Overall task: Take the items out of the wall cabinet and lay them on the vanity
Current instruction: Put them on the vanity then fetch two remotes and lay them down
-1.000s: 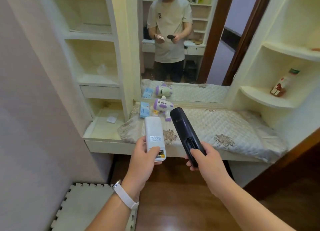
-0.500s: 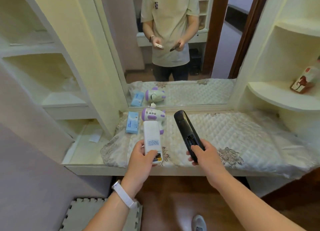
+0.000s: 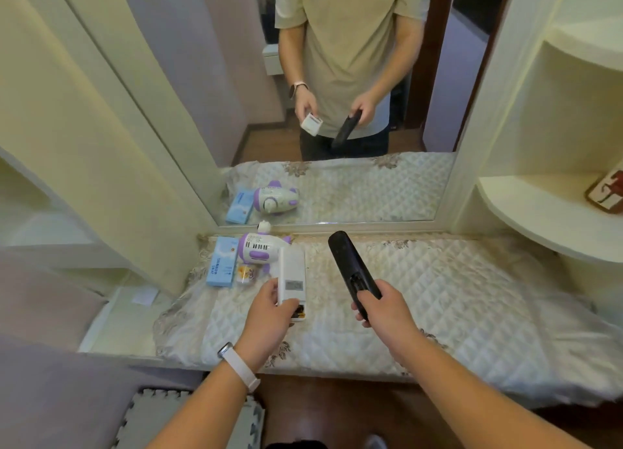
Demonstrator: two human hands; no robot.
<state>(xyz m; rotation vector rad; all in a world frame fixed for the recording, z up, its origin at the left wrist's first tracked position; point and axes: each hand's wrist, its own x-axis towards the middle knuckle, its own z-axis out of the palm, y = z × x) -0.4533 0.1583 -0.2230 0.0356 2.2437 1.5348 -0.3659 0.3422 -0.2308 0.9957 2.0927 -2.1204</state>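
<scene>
The step in hand is the laying-down. The left hand [image 3: 269, 317] grips the near end of a white remote [image 3: 292, 273], thumb on top and fingers curled underneath. The right hand [image 3: 381, 307] is wrapped round the near end of a black remote [image 3: 347, 263]. Both remotes are over the vanity [image 3: 135, 354], above its quilt [image 3: 455, 297].

The white remote's far end is just right of the toy [image 3: 259, 248], close enough that I cannot tell whether they touch. The black remote is further right of the toy, angled with its far tip towards the mirror [image 3: 337, 77] behind the toy. A blue box [image 3: 220, 261] lies left of the toy and a small packet [image 3: 244, 275] just in front of it, so some items are already out.

The next move probably calls for lowering each remote flat onto bare quilt right of the toy, then letting go. The white one needs a slight shift away from the toy so it does not knock it.

Whether either remote already rests on the quilt is unclear from this angle. The left fingers under the white remote are hidden. Both backs face up, and the white one's near end seems to show batteries, though that part is small. The wall cabinet cannot be picked out. Far right of the toy, a shelf [image 3: 539, 219] holds a bottle [image 3: 606, 192] cut off by the edge.
</scene>
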